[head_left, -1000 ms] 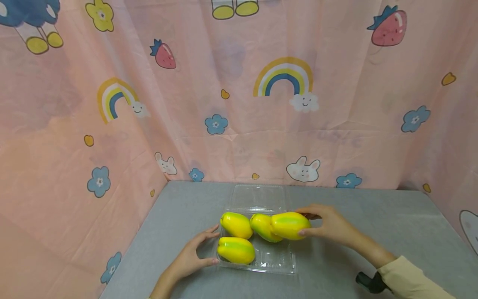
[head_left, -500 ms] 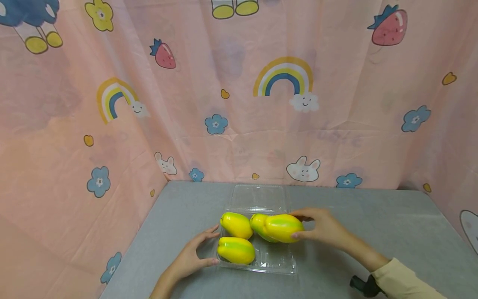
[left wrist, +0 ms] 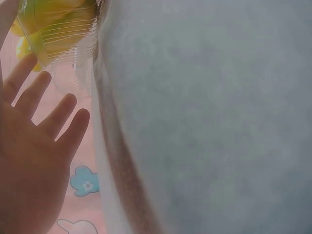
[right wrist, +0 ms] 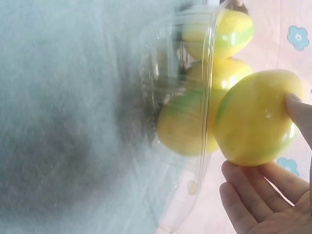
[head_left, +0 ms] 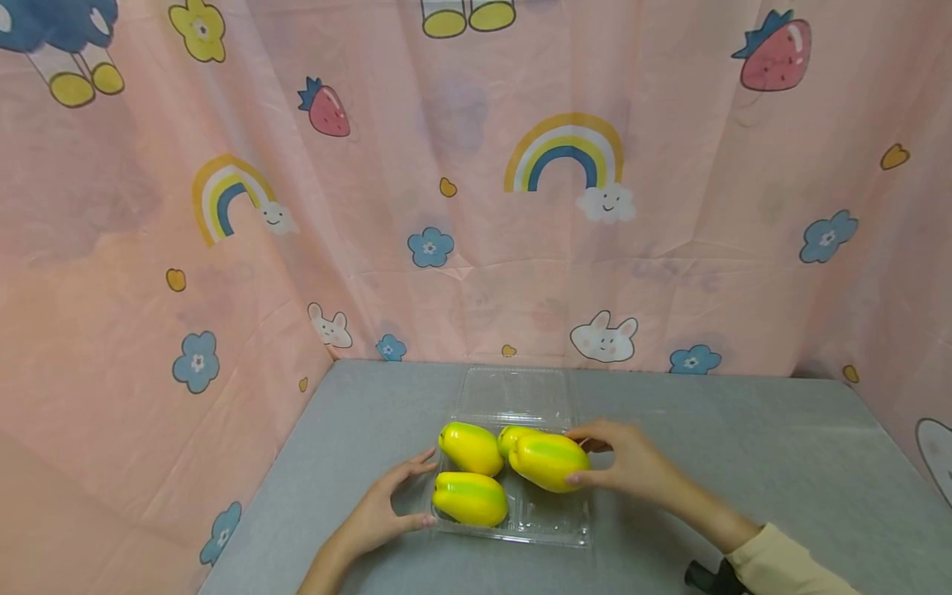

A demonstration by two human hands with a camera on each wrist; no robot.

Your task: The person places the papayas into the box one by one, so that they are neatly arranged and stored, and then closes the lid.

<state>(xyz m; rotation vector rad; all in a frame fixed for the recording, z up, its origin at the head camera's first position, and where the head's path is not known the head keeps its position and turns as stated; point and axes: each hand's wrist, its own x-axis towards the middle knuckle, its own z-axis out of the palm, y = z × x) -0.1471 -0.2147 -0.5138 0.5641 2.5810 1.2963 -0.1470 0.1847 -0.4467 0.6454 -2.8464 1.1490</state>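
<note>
A glossy yellow papaya (head_left: 550,463) streaked with green is pinched in my right hand (head_left: 632,463), thumb on one side and fingers on the other. It hangs above the right half of a clear plastic clamshell box (head_left: 546,527). In the right wrist view, the held papaya (right wrist: 258,117) shows outside the box's transparent rim (right wrist: 207,97). Inside sit a front-left papaya (head_left: 470,498), a back-left papaya (head_left: 471,448) and a back-right papaya (head_left: 513,438), the last partly hidden. My left hand (head_left: 383,504) has its fingers spread, thumb and fingertips right at the box's left side.
The box's clear lid (head_left: 513,392) lies folded back toward the curtain. A grey cloth covers the table (head_left: 706,446). Behind and at the sides hangs a pink curtain (head_left: 476,297) with printed rainbows and flowers. A black device (head_left: 714,576) sits at the right cuff.
My right hand has carried the papaya left and slightly nearer, so it covers more of the back-right papaya. The left hand and the box have stayed put.
</note>
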